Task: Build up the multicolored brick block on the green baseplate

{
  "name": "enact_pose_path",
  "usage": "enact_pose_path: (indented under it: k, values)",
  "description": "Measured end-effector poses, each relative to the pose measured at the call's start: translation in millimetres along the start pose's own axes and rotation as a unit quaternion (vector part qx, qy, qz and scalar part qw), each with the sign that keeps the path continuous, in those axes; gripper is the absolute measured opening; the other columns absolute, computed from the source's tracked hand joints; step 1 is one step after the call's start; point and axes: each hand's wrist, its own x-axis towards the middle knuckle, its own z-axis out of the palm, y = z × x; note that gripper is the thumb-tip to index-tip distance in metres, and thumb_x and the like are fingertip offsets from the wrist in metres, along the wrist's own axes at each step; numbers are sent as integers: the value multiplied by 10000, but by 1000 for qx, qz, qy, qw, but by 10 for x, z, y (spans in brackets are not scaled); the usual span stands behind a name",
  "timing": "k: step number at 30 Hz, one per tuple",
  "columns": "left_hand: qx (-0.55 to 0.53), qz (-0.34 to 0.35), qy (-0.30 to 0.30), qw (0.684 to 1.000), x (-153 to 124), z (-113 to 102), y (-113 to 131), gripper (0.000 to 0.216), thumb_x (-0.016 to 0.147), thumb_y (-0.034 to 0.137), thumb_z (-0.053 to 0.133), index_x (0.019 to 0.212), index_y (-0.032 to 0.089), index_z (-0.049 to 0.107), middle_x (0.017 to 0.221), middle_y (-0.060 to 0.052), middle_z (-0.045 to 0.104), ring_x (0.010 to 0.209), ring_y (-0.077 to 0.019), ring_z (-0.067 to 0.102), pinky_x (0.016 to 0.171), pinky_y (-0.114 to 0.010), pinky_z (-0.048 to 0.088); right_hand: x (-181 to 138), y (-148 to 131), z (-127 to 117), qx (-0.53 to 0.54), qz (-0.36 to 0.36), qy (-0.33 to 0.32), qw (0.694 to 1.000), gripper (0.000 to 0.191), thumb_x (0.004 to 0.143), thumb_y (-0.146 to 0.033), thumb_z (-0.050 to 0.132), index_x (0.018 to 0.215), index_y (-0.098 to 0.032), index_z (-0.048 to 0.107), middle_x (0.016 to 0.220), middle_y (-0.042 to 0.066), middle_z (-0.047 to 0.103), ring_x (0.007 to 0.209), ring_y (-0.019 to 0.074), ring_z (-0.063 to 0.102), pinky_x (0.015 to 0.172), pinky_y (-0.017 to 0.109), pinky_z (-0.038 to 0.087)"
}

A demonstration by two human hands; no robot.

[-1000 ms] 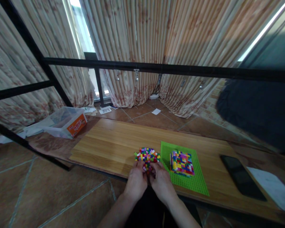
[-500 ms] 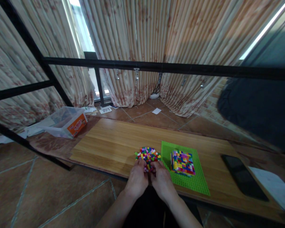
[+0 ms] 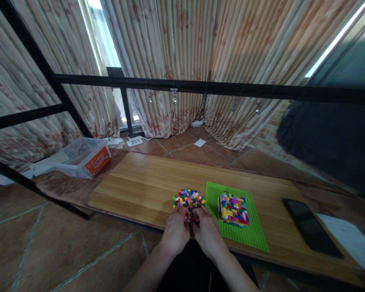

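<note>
A loose pile of small coloured building bricks (image 3: 189, 198) lies on the wooden table, just beyond my hands. My left hand (image 3: 177, 227) is at the pile's near left side with its fingers curled inward. Facing it, my right hand (image 3: 204, 227) has its fingers bent at the near right side. The fingertips of both come close together over the near bricks; whatever they pinch is too small to make out. Right of my hands, a block built of many-coloured bricks (image 3: 233, 209) stands on a green baseplate (image 3: 257, 227).
A black phone-like slab (image 3: 312, 227) and a white paper (image 3: 348, 239) lie at the right. Past the left end of the wooden tabletop (image 3: 134, 186) sits a clear plastic bin (image 3: 79, 156) with an orange label. A black metal bar (image 3: 188, 85) crosses before the curtains.
Both hands stay at the near edge of the pile, with only slight finger movement. The view has shifted very slightly; the brick block and baseplate have not moved.
</note>
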Motion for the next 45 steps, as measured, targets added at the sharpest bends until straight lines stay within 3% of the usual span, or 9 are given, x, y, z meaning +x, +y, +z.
enact_pose_path:
  k: [14,24,29,39,45]
  values:
    - [1,2,5,1000,-15,18,-5,283,708,-17,436,873,188,539,930,-43,572,851,-158,547,755,-266,421,-19,28,-14,36,-18,9,999,286,669,-13,472,848,-184,616,891,42,577,761,150,601,714,255,461]
    - [-35,50,-16,998,-12,-37,-92,349,761,24,454,1045,206,543,1054,-50,588,1002,-178,552,864,-297,430,-61,107,11,76,-45,14,996,286,727,-51,479,926,-207,612,919,35,567,830,165,595,781,285,471]
    - [-27,78,-30,996,6,-63,-88,388,721,-9,436,1024,204,552,1024,-48,570,975,-174,545,862,-297,432,-65,112,15,75,-48,-3,996,276,752,-62,473,950,-204,602,946,40,561,839,162,588,781,290,470]
    - [23,42,-17,999,4,5,-60,334,788,50,421,1073,198,513,1133,-82,544,1022,-190,540,903,-303,421,-28,69,-1,28,-39,9,999,337,711,-16,465,961,-188,613,984,64,591,852,170,609,784,282,469]
    - [47,0,-21,999,-14,13,-5,226,809,79,422,982,187,520,1129,-96,540,951,-191,554,842,-300,434,-42,23,-22,1,-36,17,999,299,705,-4,443,888,-189,589,916,50,584,811,165,602,740,275,453]
